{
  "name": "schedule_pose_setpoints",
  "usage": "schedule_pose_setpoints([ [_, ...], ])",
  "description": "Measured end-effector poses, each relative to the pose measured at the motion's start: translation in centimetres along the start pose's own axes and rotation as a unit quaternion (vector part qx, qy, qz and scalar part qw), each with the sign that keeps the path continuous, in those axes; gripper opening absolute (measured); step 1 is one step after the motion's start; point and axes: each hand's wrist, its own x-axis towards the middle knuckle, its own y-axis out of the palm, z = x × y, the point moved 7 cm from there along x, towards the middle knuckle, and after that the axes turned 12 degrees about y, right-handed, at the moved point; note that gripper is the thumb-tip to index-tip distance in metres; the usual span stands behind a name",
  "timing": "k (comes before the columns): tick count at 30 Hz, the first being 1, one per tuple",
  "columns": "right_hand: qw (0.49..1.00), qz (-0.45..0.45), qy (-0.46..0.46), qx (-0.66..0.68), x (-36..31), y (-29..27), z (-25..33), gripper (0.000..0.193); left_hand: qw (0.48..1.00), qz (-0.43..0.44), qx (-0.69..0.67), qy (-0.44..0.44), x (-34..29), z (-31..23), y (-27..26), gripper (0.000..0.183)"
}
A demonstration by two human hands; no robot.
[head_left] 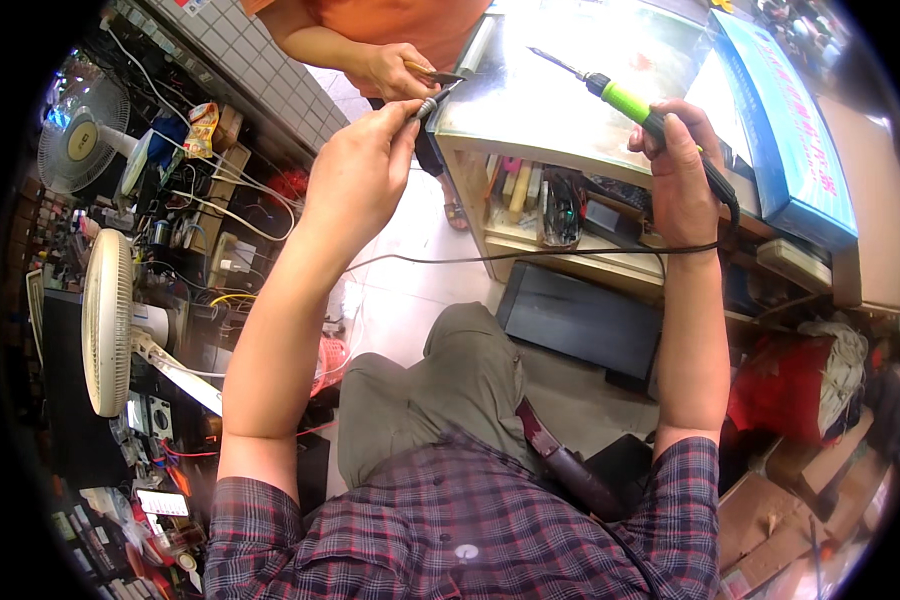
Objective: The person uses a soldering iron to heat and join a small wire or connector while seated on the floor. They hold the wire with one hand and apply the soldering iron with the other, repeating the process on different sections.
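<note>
My right hand [684, 165] is wrapped round a soldering iron [625, 101] with a bright green and black handle, held above the glass-topped counter [540, 95]. Its metal tip points up and to the left, touching nothing that I can see. From its rear end a black cord [560, 252] runs down past my wrist and across to the left. My left hand [360, 168] pinches a small dark grey piece [432, 101] with a pointed end, too small to name. Close by, another person's hand [398, 72] holds a slim tool [433, 74] with a wood-coloured handle, near that piece.
A long blue box [785, 130] lies on the counter's right side. Tools fill the shelf [510, 235] beneath, above a dark flat case [580, 315]. White fans [108, 320] and tangled cables crowd the left. A pink basket [330, 362] stands beside my knee.
</note>
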Motion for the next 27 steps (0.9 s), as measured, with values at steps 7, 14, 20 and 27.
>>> schedule_pose_setpoints([
  [7,0.993,0.005,-0.014,-0.120,6.2,2.3,-7.1,0.039,0.999,0.035,-0.001,-0.018,3.4,10.3,8.9,0.029],
  [14,0.937,0.036,-0.083,-0.337,14.2,4.4,-16.4,0.031,0.998,0.040,-0.025,-0.046,7.4,20.4,15.8,0.028],
  [20,0.932,0.049,-0.131,-0.334,20.5,4.6,-23.2,0.034,0.999,0.027,-0.025,-0.036,10.0,27.3,19.8,0.027],
  [27,0.923,0.056,-0.160,-0.347,25.1,6.3,-27.5,0.034,1.000,0.019,-0.001,-0.021,11.6,33.5,21.7,0.027],
])
